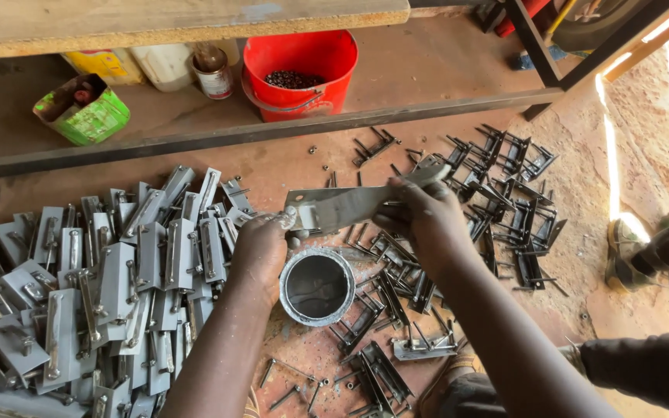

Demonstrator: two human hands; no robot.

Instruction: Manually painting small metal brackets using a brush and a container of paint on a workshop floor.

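Holding: a grey metal plate [346,205] is gripped at both ends, just above the paint tin [317,286].
Left hand [259,249]: fingers curled and pressed together around the plate's left end, beside the tin's left rim.
Right hand [426,220]: fingers pinched on the plate's right end, up and right of the tin.
Left of the tin: grey painted plates [110,286] are heaped.
Right of the tin: unpainted dark brackets [505,193] are scattered.
Beyond the tin: 1 red bucket [300,73] is set under a bench.

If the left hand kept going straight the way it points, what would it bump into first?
The left hand points up-frame and already touches the grey metal plate. Beyond that, probably the dark bar across the floor, though depth is unclear.
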